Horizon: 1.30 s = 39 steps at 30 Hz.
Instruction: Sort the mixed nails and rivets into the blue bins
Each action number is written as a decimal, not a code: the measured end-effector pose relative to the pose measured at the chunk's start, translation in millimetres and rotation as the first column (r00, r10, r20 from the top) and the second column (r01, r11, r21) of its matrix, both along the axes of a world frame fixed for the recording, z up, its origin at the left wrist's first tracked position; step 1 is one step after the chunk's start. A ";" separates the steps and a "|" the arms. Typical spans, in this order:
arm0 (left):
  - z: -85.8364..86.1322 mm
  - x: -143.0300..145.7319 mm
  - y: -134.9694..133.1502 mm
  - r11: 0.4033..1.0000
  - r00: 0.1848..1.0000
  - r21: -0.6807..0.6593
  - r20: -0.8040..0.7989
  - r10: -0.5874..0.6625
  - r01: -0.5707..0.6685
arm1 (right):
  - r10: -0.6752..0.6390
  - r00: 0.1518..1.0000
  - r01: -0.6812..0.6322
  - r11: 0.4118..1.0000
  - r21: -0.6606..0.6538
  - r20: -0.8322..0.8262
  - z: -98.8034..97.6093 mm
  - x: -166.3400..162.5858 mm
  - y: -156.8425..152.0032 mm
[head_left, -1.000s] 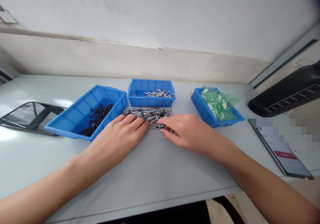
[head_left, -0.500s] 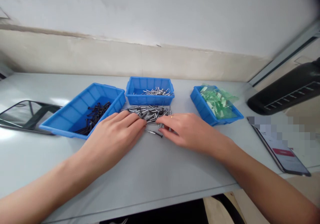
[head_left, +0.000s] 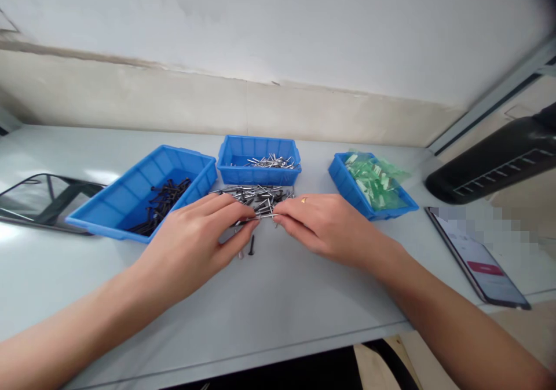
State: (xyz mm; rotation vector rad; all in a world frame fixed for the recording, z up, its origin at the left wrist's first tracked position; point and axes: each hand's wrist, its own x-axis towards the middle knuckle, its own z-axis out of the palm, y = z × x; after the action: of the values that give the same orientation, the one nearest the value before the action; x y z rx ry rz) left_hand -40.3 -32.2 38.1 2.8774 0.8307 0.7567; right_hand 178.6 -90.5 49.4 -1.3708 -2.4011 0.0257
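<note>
Between my two hands lies a heap of mixed silver nails and black screws [head_left: 254, 192] on the table. My left hand [head_left: 204, 228] is closed, thumb and fingers pinched at the near edge of the heap. Facing it, my right hand [head_left: 328, 222] is closed in a pinch too. A thin silver nail [head_left: 266, 216] spans the gap between both sets of fingertips; its ends are hidden. A single black screw [head_left: 252, 245] lies apart, just below my left fingers, with a small silver piece [head_left: 241, 254] beside it.
Black screws fill part of the left blue bin [head_left: 104, 204]. Silver nails lie in the back blue bin [head_left: 256, 177]. Green plastic packets [head_left: 376, 181] heap in the right blue bin [head_left: 343, 181]. A phone [head_left: 482, 262], black bottle [head_left: 490, 158] and black-edged mesh pouch [head_left: 39, 204] flank them.
My left thumb has come out into a pinch, and the fingertips of both hands now meet a silver nail. The loose black screw has shifted left and turned toward me.
</note>
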 end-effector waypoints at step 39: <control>10.1 0.6 -2.9 0.990 0.968 -0.105 0.240 -0.067 0.094 | 0.045 0.999 -0.045 0.998 0.037 0.004 1.4 -0.5 0.5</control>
State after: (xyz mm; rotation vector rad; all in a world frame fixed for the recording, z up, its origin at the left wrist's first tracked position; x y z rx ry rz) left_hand -39.7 -35.1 48.2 2.6348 0.6991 0.9826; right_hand 178.1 -90.1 50.8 -1.3013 -2.4225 -0.0089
